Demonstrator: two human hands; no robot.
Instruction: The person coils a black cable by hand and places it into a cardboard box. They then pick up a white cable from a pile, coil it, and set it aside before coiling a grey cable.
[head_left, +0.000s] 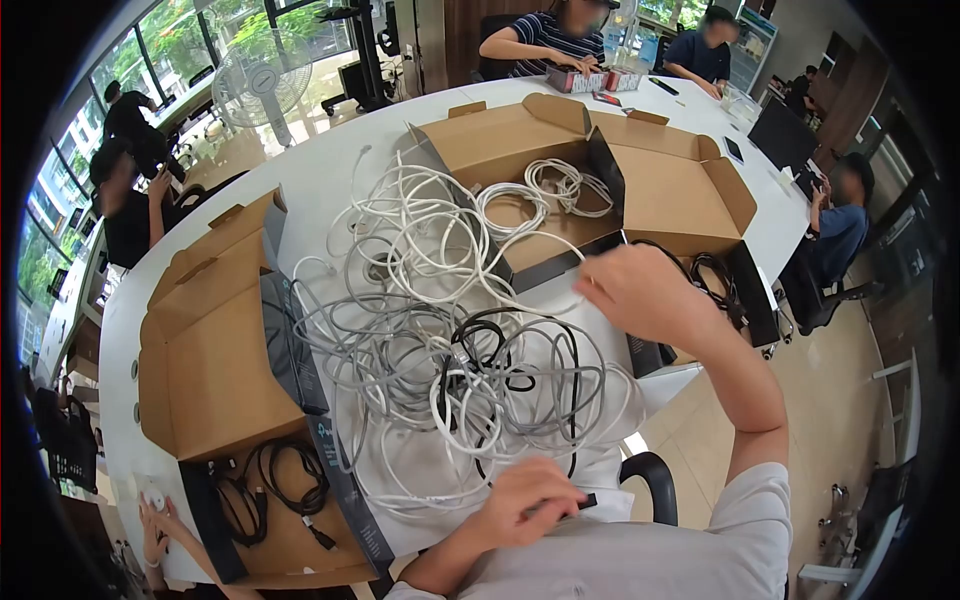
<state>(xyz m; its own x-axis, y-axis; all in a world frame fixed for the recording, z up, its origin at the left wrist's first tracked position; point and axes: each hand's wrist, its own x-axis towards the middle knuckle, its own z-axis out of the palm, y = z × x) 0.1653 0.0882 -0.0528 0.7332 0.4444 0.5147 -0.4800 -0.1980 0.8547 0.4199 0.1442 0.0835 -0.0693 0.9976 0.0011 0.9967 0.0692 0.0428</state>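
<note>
A large tangle of white and grey cables (400,340) lies on the white table in front of me, with a black cable (573,400) running through it. My right hand (645,295) is raised over the tangle's right side, its fingers pinched on a white cable (545,238) that loops up from the pile. Close to my body, my left hand (525,505) is closed, and a black cable end (590,500) sticks out at its fingertips. Part of this cable is hidden by the hand.
An open cardboard box (520,262) behind the tangle holds coiled white cables (512,208). Another box (765,300) at right holds black cables (712,275), as does a box (200,520) at left. Several people sit around the table; another person's hands (158,520) show at lower left.
</note>
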